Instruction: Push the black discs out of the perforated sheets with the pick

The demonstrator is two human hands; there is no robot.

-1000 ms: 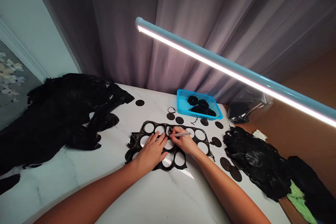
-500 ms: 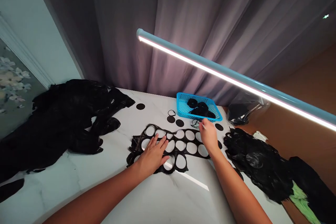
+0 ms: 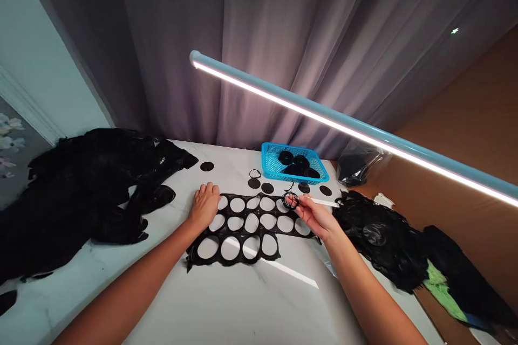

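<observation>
The holed black sheet [image 3: 243, 234] lies flat on the white desk [image 3: 226, 302], its round openings in three rows, the near row shorter on the right. The left hand [image 3: 205, 206] is curled at the sheet's far left corner; whether its fingers pinch the edge, I cannot tell. The right hand [image 3: 318, 215] grasps a thin white tool [image 3: 326, 202], with black loops [image 3: 290, 200] at its fingertips over the far right part of the sheet.

Beyond the sheet, black discs [image 3: 254, 183] lie scattered near a thin ring [image 3: 254, 173]. Behind them stands a blue basket [image 3: 283, 177] with black bundles [image 3: 286, 157] inside. A large black heap [image 3: 101, 188] covers the left side. On the right are a smaller black pile [image 3: 376, 237], green cloth [image 3: 445, 291] and, farther back, a clear bag [image 3: 360, 164] with something dark in it. A lit tube lamp [image 3: 324, 113] slants above the desk, in front of a grey curtain [image 3: 182, 64].
</observation>
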